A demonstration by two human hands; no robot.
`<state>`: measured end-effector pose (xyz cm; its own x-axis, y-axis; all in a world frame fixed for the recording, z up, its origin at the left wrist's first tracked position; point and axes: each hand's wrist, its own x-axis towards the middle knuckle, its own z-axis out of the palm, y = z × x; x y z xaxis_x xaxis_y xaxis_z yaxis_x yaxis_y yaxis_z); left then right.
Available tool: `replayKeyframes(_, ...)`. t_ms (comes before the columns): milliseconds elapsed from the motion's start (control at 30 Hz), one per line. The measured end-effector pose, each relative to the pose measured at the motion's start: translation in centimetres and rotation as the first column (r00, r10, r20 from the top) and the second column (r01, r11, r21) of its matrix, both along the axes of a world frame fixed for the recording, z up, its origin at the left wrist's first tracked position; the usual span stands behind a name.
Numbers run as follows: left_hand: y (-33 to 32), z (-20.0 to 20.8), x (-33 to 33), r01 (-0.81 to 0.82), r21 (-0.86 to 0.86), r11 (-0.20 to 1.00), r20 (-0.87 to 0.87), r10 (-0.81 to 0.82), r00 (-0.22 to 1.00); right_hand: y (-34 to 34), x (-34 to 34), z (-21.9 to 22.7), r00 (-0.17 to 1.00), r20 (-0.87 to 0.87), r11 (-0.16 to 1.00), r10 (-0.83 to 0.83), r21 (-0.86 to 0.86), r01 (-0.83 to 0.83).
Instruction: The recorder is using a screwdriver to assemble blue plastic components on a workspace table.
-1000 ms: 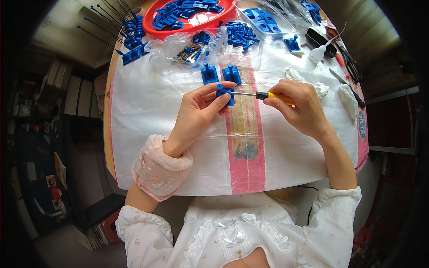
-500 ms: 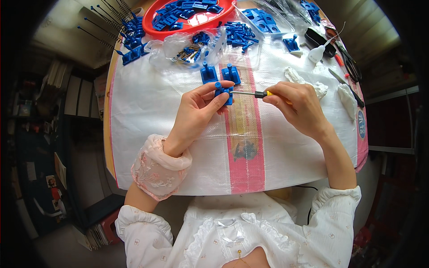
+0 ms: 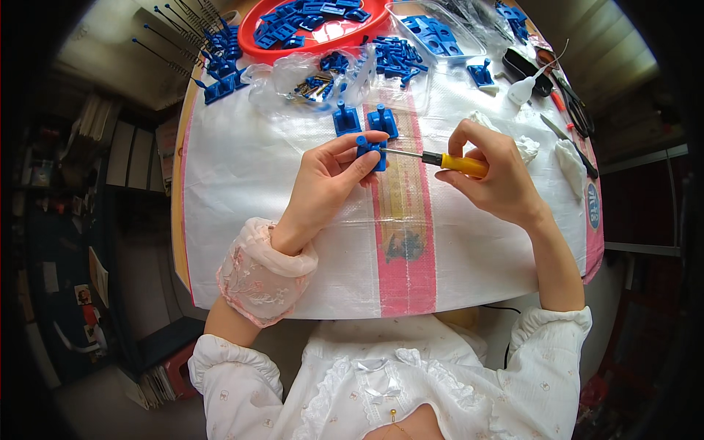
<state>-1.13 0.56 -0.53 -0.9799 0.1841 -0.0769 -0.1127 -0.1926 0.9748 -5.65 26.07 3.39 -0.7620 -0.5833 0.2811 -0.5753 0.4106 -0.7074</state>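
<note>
- Head view — left hand (image 3: 326, 183): grip closed on a small blue plastic part (image 3: 372, 151), pinched between thumb and fingers above the worktop (image 3: 242, 183).
- Right hand (image 3: 495, 176): grip clenched round the yellow handle of a screwdriver (image 3: 440, 158); the metal shaft lies level, its tip meeting the held part.
- Just beyond the held part, two matching blue parts (image 3: 365, 120) stand on the white woven cover.
- Further back — a clear bag of parts (image 3: 308, 77), a red tray (image 3: 323, 29) and a clear tray (image 3: 436, 33), both holding blue pieces.
- Right edge: white squeeze bottle (image 3: 526, 86), scissors (image 3: 572, 99), white rags (image 3: 568, 155).
- Nothing lies between the hands and the stock behind.
</note>
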Motion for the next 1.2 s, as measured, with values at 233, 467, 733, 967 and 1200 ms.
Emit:
replayKeyframes(233, 0.02, -0.05, 0.1, 0.014, -0.001, 1.0, -0.017, -0.014, 1.0, 0.28, -0.07, -0.16, 0.998, -0.06, 1.0, 0.01, 0.007, -0.01)
replayKeyframes(467, 0.21, 0.19, 0.16, 0.009, -0.011, 1.0, -0.002, -0.009, 1.0, 0.44, -0.16, -0.47, 0.984, -0.178, 0.998, -0.006, 0.056, 0.016)
replayKeyframes(733, -0.09, -0.17, -0.03, 0.024, -0.024, 0.999, -0.015, -0.025, 1.0, 0.35, 0.09, -0.68, 0.976, -0.216, 0.99, -0.029, 0.13, 0.058)
replayKeyframes(967, 0.19, 0.32, 0.21, 0.041, -0.044, 0.998, -0.009, -0.041, 0.999, 0.26, 0.14, -0.38, 0.993, -0.095, 0.99, -0.066, 0.118, 0.077)
replayKeyframes(1200, 0.06, 0.11, 0.14, 0.031, 0.004, 0.999, 0.009, -0.032, 0.999, 0.02, 0.16, -0.46, 0.981, -0.194, 0.999, 0.008, 0.039, 0.0)
